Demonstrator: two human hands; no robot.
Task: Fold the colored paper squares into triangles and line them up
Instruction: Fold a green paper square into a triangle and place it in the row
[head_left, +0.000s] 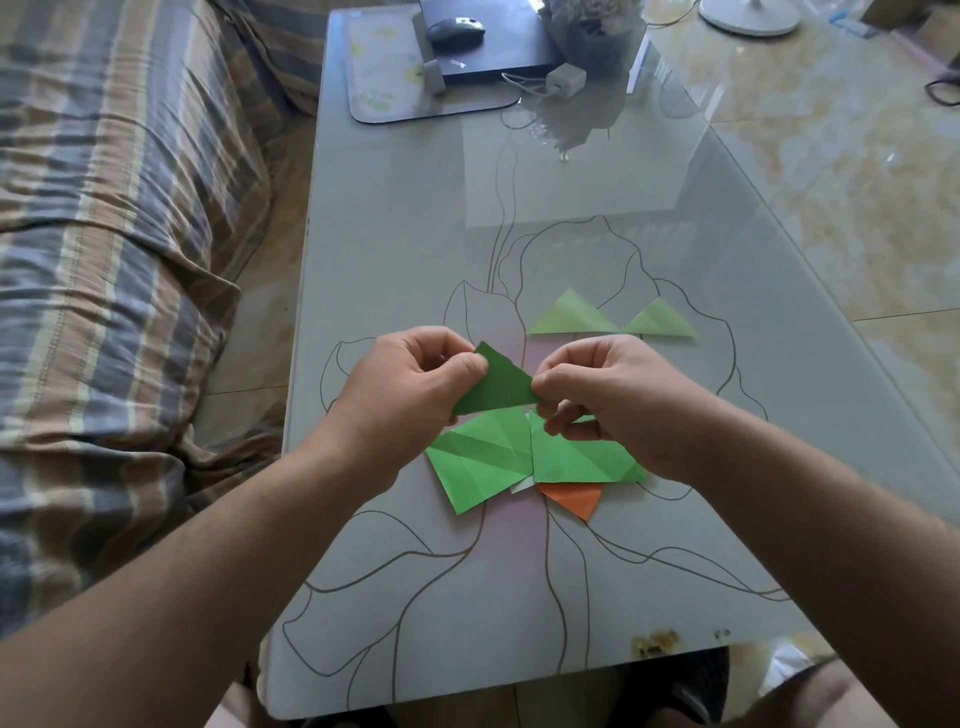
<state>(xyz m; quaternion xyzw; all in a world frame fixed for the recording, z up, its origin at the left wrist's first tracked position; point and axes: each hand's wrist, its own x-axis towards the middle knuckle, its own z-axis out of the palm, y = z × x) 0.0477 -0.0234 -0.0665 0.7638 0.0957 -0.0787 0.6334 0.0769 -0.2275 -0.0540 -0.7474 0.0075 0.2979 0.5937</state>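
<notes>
Just now both the left hand (415, 371) and right hand (597, 395) are pinching a dark green triangle (496, 384), its row of two pale triangles (610, 319) lying just beyond.

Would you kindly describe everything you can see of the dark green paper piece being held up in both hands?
The dark green paper piece is thin, matte paper folded into a roughly triangular shape, with one point up near the left thumb and its long edge sloping down. It is held above the glass table, not resting on it. The left hand pinches its upper left end and the right hand pinches its right corner. It hovers over the unfolded brighter green squares, partly overlapping them in the head view.
</notes>
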